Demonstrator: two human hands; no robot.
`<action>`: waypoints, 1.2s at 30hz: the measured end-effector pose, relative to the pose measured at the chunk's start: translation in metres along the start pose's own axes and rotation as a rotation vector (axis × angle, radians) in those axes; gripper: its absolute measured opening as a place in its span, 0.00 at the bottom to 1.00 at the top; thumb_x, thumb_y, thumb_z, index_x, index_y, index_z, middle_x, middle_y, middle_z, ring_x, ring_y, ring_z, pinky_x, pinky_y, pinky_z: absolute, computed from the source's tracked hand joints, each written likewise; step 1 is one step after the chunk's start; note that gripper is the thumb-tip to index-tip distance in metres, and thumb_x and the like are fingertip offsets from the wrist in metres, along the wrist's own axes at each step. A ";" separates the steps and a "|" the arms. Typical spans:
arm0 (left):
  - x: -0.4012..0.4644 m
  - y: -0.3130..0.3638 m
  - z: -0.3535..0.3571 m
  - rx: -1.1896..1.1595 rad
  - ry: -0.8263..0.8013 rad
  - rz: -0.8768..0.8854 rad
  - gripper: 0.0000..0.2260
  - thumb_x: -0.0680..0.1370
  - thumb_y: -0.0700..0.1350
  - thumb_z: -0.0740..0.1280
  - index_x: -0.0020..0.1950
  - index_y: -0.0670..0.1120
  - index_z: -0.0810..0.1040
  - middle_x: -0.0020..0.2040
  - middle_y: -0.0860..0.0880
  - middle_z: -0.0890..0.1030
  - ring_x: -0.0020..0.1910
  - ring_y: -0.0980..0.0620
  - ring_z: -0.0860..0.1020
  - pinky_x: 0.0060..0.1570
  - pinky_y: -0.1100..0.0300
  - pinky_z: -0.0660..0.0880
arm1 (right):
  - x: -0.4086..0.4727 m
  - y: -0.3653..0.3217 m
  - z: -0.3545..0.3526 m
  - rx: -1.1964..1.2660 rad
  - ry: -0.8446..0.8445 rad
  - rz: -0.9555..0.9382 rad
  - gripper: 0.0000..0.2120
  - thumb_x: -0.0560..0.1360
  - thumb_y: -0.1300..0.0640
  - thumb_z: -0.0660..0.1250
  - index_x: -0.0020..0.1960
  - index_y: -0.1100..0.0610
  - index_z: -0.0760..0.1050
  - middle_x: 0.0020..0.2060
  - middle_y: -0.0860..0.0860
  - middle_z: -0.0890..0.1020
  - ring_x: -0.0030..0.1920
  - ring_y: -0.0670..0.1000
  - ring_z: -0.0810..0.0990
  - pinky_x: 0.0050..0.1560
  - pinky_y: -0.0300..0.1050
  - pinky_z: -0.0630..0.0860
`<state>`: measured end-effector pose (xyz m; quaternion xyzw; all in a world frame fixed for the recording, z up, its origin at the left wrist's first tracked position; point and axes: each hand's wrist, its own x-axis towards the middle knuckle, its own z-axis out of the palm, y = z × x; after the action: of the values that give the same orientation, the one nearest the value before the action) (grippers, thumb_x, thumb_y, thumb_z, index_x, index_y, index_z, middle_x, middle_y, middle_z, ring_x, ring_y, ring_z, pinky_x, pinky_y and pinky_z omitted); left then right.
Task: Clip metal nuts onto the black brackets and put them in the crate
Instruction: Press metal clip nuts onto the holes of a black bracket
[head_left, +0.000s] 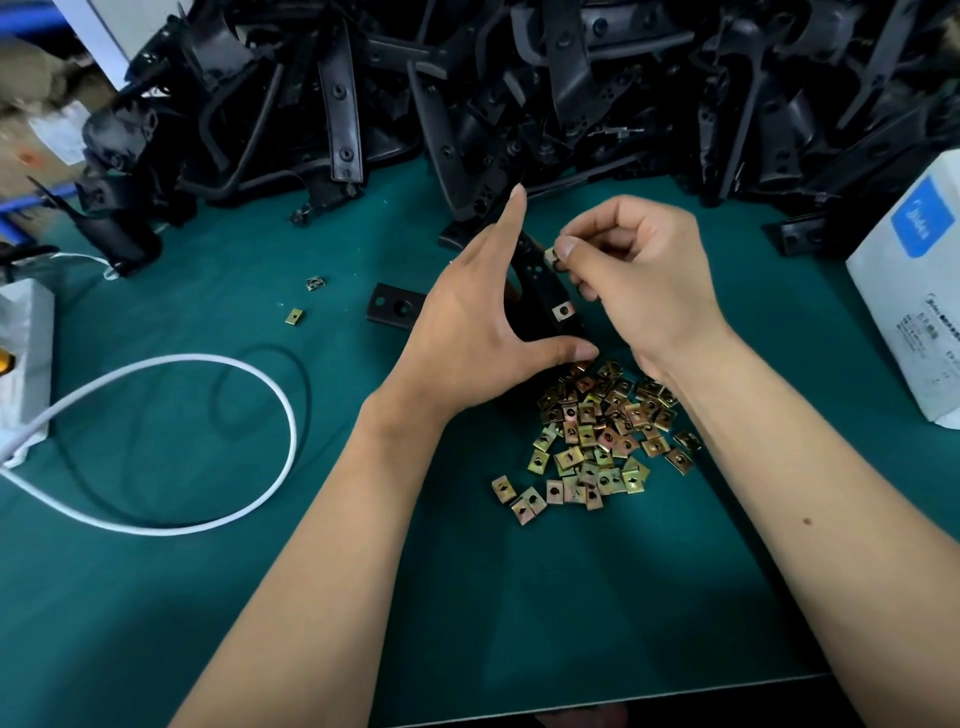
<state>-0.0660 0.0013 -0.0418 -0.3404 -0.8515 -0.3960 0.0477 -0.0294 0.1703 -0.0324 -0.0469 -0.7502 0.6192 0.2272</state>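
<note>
Loose nuts lie nearest; with left hand gripping the bracket, right hand, pinching a nut, should push it squarely over the edge hole.

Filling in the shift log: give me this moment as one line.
step: clipping | left hand: holds black plastic bracket | right hand: pinches brass-coloured metal clip nut at bracket edge | one nut already on

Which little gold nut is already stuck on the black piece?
The nut low on the bracket the left hand holds. The right hand only pinches another nut.
</note>
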 end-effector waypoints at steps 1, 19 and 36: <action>0.000 0.000 0.000 0.001 0.000 -0.001 0.60 0.64 0.65 0.80 0.85 0.46 0.51 0.77 0.51 0.69 0.75 0.59 0.64 0.65 0.81 0.54 | 0.000 0.000 -0.001 0.001 -0.006 0.005 0.02 0.74 0.62 0.74 0.45 0.58 0.83 0.37 0.53 0.86 0.34 0.45 0.81 0.37 0.37 0.75; -0.001 0.000 0.000 0.012 0.005 0.002 0.59 0.64 0.65 0.80 0.85 0.45 0.51 0.77 0.50 0.70 0.75 0.56 0.66 0.66 0.80 0.55 | 0.000 -0.001 -0.001 -0.053 -0.066 0.057 0.02 0.73 0.61 0.76 0.43 0.55 0.84 0.37 0.53 0.86 0.34 0.44 0.81 0.37 0.39 0.76; 0.000 0.001 0.003 0.015 0.035 -0.052 0.60 0.63 0.66 0.80 0.85 0.46 0.52 0.69 0.54 0.74 0.69 0.59 0.70 0.62 0.81 0.58 | -0.005 -0.012 -0.004 -0.326 -0.184 -0.061 0.19 0.82 0.54 0.66 0.38 0.64 0.80 0.27 0.53 0.77 0.30 0.48 0.73 0.35 0.46 0.70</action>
<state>-0.0647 0.0035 -0.0430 -0.3112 -0.8619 -0.3966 0.0547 -0.0208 0.1692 -0.0219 -0.0035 -0.8592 0.4840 0.1658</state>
